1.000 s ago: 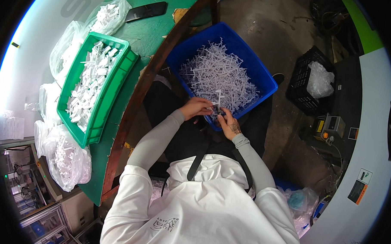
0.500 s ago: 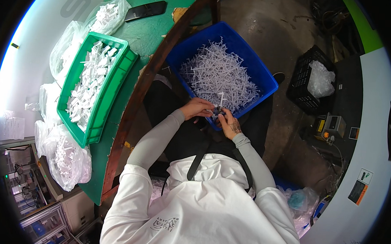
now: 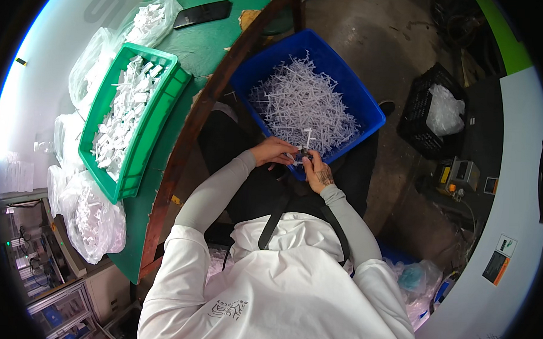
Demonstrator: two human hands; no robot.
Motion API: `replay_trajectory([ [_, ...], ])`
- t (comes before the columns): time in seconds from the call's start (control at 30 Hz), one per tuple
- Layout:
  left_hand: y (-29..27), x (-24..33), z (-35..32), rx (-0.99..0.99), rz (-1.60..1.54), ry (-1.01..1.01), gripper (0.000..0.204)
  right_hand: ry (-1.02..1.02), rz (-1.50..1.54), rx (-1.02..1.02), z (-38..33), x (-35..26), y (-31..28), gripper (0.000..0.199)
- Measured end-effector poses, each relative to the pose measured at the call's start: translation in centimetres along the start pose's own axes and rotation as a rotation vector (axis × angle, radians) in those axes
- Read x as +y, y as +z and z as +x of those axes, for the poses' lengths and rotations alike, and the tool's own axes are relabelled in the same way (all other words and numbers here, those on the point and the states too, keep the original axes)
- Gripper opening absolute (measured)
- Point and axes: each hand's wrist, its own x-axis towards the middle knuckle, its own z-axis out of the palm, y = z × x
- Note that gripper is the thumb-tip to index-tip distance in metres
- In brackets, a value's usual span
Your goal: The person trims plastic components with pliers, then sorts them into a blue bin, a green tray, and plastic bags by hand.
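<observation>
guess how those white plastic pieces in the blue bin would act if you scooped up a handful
The white plastic pieces are probably stiff and light: thin, branched sticks heaped loosely. They would likely snag together and lift in clumps, since their arms interlock in the blue bin. Thin branches might snap under pressure.

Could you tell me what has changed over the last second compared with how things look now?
Almost nothing. The left hand and right hand stay together over the near rim of the blue bin, both holding a small white plastic part; its grip looks unchanged. The green crate and the bags have not moved.
</observation>
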Motion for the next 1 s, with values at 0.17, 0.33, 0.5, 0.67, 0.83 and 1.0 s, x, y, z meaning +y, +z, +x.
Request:
replay_trajectory([
  [0.17, -1.6, -0.6, -1.8, 0.102, -0.013, 0.077, 0.033, 0.095, 0.036, -0.043, 0.8, -2.6, 1.1, 0.036],
  [0.33, -0.6, -1.4, -1.2, 0.283, -0.165, 0.439, 0.022, 0.467, 0.383, 0.085, 1.0, 4.4, 2.2, 0.060],
  [0.5, 4.3, 1.9, -15.1, 0.683, -0.021, 0.859, 0.022, 0.625, 0.483, -0.022, -0.4, 4.7, 1.2, 0.067],
  [0.67, 3.4, 2.2, -32.4, 1.518, 0.425, 1.153, 0.015, 0.602, 0.499, -0.097, 1.4, 6.5, 1.7, 0.064],
  [0.83, -2.1, 1.2, -42.2, 2.005, 0.113, 0.874, 0.020, 0.608, 0.438, -0.138, 2.3, 7.4, 1.8, 0.062],
  [1.0, -12.1, -2.0, -51.4, 2.155, -0.100, 0.981, 0.022, 0.527, 0.376, -0.167, 2.1, 7.8, 2.2, 0.062],
])
